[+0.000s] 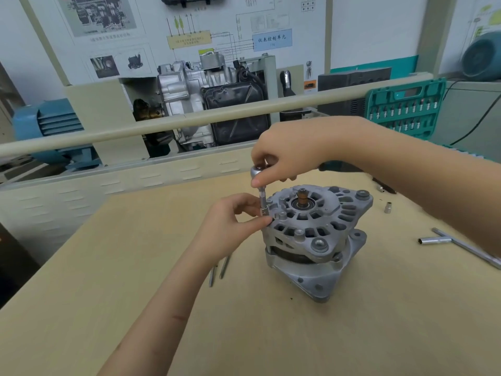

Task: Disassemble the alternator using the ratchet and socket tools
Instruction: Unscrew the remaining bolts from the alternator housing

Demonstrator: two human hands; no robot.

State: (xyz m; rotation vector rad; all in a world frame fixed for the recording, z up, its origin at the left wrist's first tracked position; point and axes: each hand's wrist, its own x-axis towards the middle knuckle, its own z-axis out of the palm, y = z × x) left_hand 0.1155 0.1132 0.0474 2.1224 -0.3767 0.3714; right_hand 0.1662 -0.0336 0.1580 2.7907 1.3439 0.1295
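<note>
Head view: blue wall label (272, 39) at upper centre reads 仪表控制单元. Right hand (287, 156) grips the ratchet (257, 171) head; left hand (233, 226) pinches the socket (264, 210) on the alternator (314, 234), mid-frame on the table (108, 267).

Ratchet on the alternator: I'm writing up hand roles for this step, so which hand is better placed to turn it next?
The right hand. It grips the ratchet at its head, above the extension. The left hand is low, pinching the socket against the alternator, so it seems better suited to steadying.
</note>
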